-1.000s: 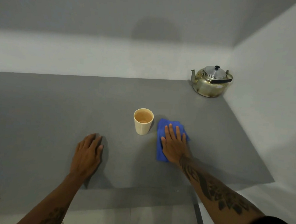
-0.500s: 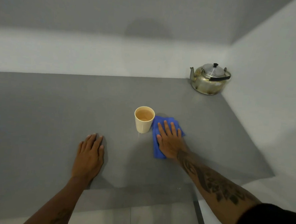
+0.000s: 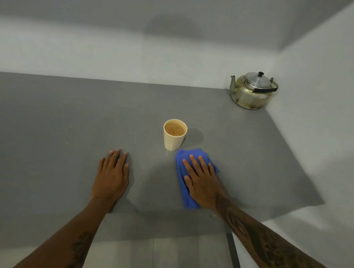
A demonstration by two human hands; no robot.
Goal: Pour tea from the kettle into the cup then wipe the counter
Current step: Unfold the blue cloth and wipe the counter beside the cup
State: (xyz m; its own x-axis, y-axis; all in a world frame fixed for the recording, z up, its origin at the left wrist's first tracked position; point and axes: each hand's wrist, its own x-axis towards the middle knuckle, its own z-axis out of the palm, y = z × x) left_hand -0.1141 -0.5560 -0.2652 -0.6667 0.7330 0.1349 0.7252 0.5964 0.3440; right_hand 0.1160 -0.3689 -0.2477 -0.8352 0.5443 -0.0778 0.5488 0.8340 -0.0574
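A cream cup (image 3: 173, 142) holding brown tea stands mid-counter on the grey counter (image 3: 58, 126). A worn metal kettle (image 3: 251, 97) with a black handle sits in the far right corner, lid on. My right hand (image 3: 202, 182) presses flat, fingers spread, on a folded blue cloth (image 3: 183, 158) just in front and to the right of the cup; the cloth's far corner lies close to the cup's base. My left hand (image 3: 112, 175) rests palm down on the bare counter, to the left of the cup and nearer me, holding nothing.
White walls close the counter at the back and on the right (image 3: 317, 121). The counter's front edge (image 3: 167, 214) runs just behind my wrists, with a lower grey ledge and floor below it.
My right hand has slid the blue cloth from beside the cup back toward me, so it now lies in front of the cup. The left hand has stayed put.
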